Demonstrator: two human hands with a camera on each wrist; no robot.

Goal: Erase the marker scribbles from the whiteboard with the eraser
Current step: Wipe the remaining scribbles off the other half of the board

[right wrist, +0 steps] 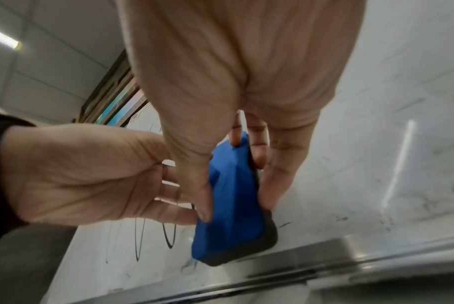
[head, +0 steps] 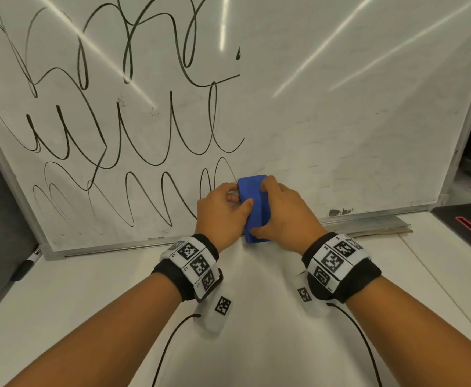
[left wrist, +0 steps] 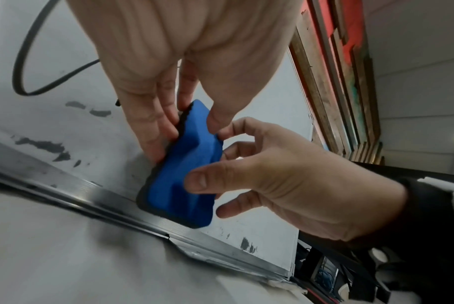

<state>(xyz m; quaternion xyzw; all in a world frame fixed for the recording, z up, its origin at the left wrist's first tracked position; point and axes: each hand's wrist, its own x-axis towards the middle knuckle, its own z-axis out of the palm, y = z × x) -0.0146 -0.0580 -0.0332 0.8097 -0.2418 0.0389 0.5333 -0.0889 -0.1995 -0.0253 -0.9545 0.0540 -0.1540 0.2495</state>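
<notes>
The whiteboard [head: 340,121] leans upright at the back of the table. Black marker scribbles [head: 117,121] cover its left half, while the right half shows only faint smears. A blue eraser [head: 253,219] with a dark felt face [right wrist: 246,255] stands on end against the board's lower edge [head: 145,243], just right of the scribbles. My left hand [head: 241,199] holds its left side, thumb on the blue back [left wrist: 179,195]. My right hand [head: 265,208] grips it from the right, thumb [right wrist: 205,214] and fingers [right wrist: 270,185] on opposite sides.
A black marker [head: 25,268] lies by the board's lower left corner. A dark ink patch [head: 340,212] sits at the board's bottom right. A dark case with a red line [head: 468,227] is at the right. The white table [head: 256,344] lies in front, with wrist cables across it.
</notes>
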